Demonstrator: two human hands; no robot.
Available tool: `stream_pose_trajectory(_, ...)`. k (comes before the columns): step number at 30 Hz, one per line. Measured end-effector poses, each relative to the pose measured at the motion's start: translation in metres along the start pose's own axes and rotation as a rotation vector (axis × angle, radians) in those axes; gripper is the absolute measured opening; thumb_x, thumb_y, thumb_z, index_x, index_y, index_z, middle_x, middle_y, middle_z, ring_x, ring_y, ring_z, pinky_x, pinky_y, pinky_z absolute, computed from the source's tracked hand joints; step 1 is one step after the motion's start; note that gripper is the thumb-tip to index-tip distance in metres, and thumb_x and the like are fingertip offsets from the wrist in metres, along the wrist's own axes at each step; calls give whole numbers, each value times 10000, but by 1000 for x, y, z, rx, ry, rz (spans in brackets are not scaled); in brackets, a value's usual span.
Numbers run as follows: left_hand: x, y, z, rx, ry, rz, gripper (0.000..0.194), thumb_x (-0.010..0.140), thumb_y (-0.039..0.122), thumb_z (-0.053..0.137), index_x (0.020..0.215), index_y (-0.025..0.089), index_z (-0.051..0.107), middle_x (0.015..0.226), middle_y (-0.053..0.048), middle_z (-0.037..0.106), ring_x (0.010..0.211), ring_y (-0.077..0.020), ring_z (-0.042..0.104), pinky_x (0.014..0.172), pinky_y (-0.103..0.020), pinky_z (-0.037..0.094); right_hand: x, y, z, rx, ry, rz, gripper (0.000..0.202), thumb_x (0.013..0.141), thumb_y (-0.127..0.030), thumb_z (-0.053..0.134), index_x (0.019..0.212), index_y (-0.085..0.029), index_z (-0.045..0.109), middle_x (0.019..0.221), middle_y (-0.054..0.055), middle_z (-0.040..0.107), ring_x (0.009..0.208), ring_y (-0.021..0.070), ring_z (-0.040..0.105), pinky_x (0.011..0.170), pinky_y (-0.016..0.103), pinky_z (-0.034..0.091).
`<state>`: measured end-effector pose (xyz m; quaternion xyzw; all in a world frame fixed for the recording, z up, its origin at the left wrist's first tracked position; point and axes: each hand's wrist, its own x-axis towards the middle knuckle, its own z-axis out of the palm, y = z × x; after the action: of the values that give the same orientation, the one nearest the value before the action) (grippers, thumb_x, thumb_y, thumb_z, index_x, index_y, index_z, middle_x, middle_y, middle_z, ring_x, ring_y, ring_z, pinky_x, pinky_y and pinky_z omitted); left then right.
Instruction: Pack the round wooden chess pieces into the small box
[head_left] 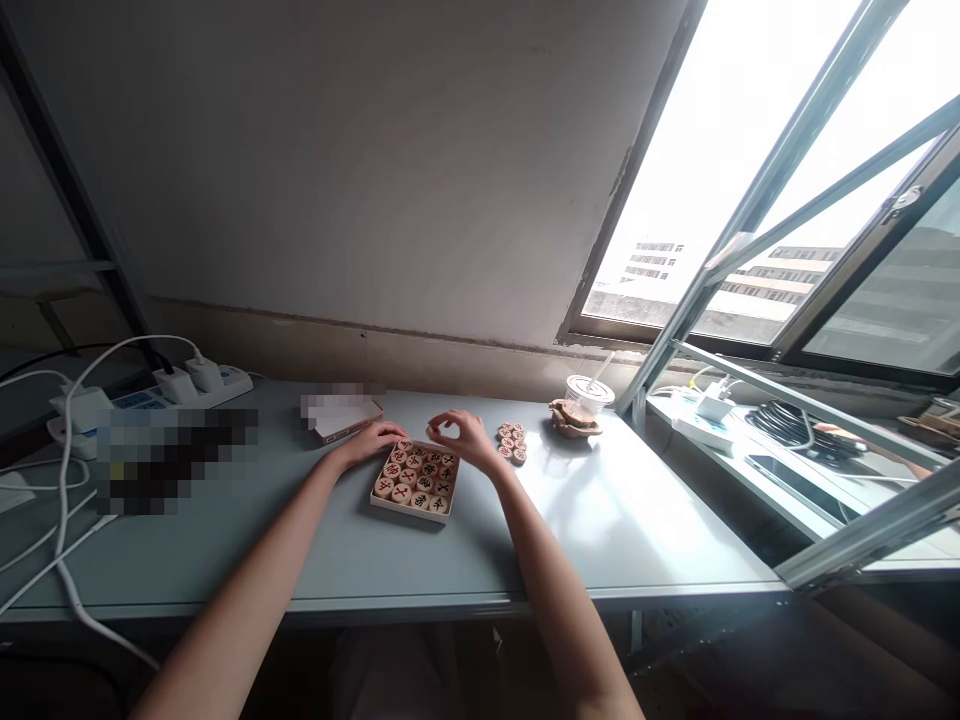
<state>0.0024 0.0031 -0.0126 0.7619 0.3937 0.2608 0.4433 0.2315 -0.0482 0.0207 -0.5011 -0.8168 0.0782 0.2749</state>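
A shallow open box (409,514) of round wooden xiangqi pieces (401,476), marked in red and black characters, lies on the grey table. My left hand (369,440) rests at the box's far left corner, fingers stretched out and close to the pieces there. Over the far right edge of the box is my right hand (463,436), its thumb and index finger brought together in a pinch. Whatever may be between those fingertips is too small to make out. To the right of this hand sits a small cluster of more xiangqi pieces (512,441).
Behind my left hand lies an open box lid (343,418). A lidded plastic cup (589,395) with a straw stands in a brown cardboard holder (574,422). Power strips (232,385) and white cables occupy the left side. A metal shelf frame (660,355) rises at the right.
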Motion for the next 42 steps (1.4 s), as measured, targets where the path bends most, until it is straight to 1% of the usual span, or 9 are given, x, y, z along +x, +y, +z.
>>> stream_pose_trajectory(7,-2,2,-3,12,-32,21,408,706,518,540,906,183,662,1046,-70,635,1029,-253,533,904,-320,395,-18,56,-13,-420,145,365,208,849,-241,446,908,-232,645,972,73,624,972,234,466,902,442,230)
stream_pose_trajectory(11,-4,5,-4,1,-47,23,413,710,525,543,899,179,664,1021,-69,640,1017,-253,537,894,-317,394,-23,67,-19,-443,180,477,215,837,-225,457,899,-237,663,1054,83,593,1042,263,425,952,521,160)
stream_pose_trajectory(15,-4,4,-4,-8,-38,19,409,711,517,549,911,179,666,1039,-76,636,1025,-256,533,895,-326,396,-17,41,-23,-206,145,275,311,828,-250,504,1129,-281,574,1163,51,551,1077,232,434,920,423,282)
stream_pose_trajectory(18,-4,4,-4,0,-36,15,416,712,518,538,924,184,667,1058,-71,632,1036,-254,529,918,-336,389,-13,9,-15,2,-97,-52,353,821,-307,546,1173,-327,538,1127,13,575,1034,192,487,865,340,340)
stream_pose_trajectory(21,-5,6,-3,17,-22,23,406,710,508,536,921,187,668,1045,-62,637,1037,-249,530,930,-337,384,-13,-18,0,47,-246,-200,332,801,-305,587,1129,-345,569,1047,-6,610,958,167,534,851,310,338)
stream_pose_trajectory(27,-4,5,-3,14,-9,31,405,711,502,537,922,181,667,1045,-60,639,1035,-243,533,921,-311,388,-13,-30,11,5,-163,-145,237,797,-286,593,1032,-297,617,977,9,640,919,168,550,832,310,311)
stream_pose_trajectory(34,-2,1,-3,8,-39,17,382,729,493,529,904,179,658,1018,-74,639,1008,-258,545,880,-329,404,-17,11,-19,-74,-28,113,210,832,-422,500,916,-284,635,973,3,618,922,183,512,811,329,309)
stream_pose_trajectory(39,-1,-2,-2,9,-24,23,384,727,493,536,913,177,651,1034,-75,631,1021,-254,538,885,-325,403,-28,43,-31,-411,31,358,154,780,-220,541,887,-215,652,1089,98,544,1049,263,417,852,423,287)
stream_pose_trajectory(42,-2,0,-2,10,-15,28,382,726,487,532,905,171,648,1037,-74,627,1018,-247,538,892,-317,400,-27,38,-35,-390,119,307,300,745,-199,582,1041,-244,603,1260,93,438,1149,278,345,899,448,273)
